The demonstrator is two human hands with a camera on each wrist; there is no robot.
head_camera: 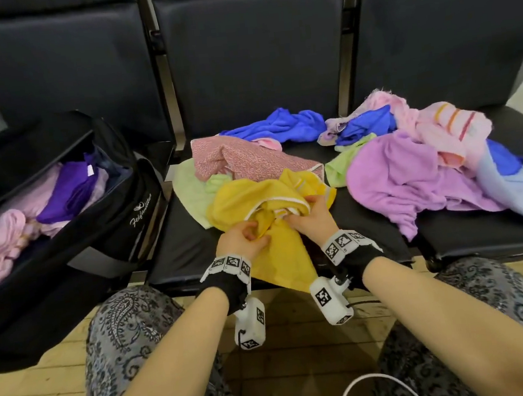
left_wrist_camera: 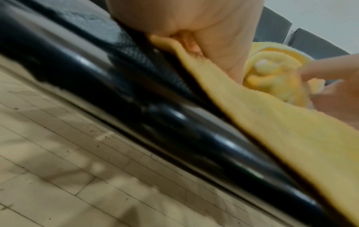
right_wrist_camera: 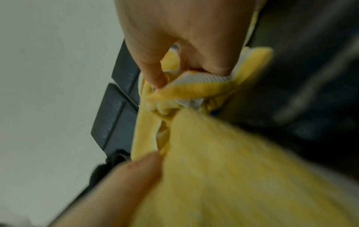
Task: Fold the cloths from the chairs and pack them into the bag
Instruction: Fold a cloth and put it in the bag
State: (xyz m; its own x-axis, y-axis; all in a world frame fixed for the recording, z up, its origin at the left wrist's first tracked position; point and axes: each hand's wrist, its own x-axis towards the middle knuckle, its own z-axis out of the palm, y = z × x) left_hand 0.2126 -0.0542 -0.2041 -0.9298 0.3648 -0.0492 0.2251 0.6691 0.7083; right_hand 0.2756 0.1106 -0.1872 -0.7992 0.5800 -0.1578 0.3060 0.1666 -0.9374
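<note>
Dark chairs (head_camera: 249, 55) carry the loose cloths; the bag (head_camera: 102, 213) stands open at the left, part filled. On the middle seat's front edge lies the yellow cloth (head_camera: 274, 247), bunched, one end hanging toward the person. Both hands pinch it: left hand (head_camera: 242, 239) low, right hand (head_camera: 311, 215) at the white-striped hem, just beyond.

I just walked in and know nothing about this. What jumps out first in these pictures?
Your eye lands on the bright yellow cloth bunched on the middle chair seat, gripped by both the left hand and the right hand. Behind it and to the right sprawls a heap of unfolded cloths in blue, pink, lilac and green. On the left, an open black bag already holds pink and purple cloths.
</note>
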